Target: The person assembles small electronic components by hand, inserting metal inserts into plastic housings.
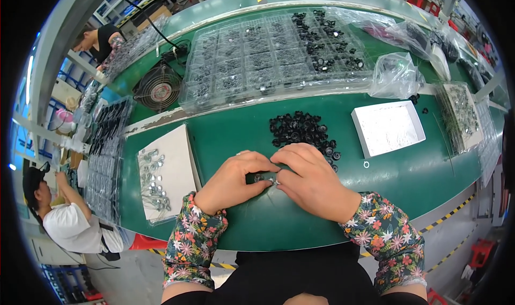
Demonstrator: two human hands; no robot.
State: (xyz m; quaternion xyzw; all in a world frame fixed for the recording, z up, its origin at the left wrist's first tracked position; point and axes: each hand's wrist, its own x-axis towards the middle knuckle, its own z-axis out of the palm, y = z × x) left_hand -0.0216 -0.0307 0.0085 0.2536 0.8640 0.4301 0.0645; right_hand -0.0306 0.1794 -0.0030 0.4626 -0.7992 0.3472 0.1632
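My left hand (234, 179) and my right hand (313, 182) meet over the green bench, fingertips almost touching. Both are closed in a pinch around a small silvery part (274, 181) with thin wire-like ends; my fingers hide much of it. Just beyond my right hand lies a loose pile of small round black parts (298, 128), a few straying down beside its knuckles. To the left of my left hand is a pale board (179, 157) with several shiny round-headed pieces (154, 181) on thin wires.
An open white box (387, 128) stands right of the pile, near a small white ring (366, 164). Clear compartment trays (247, 55) of black parts fill the raised back shelf, beside a fan (160, 86). A wire-covered board (460, 112) lies far right. Two people work at left.
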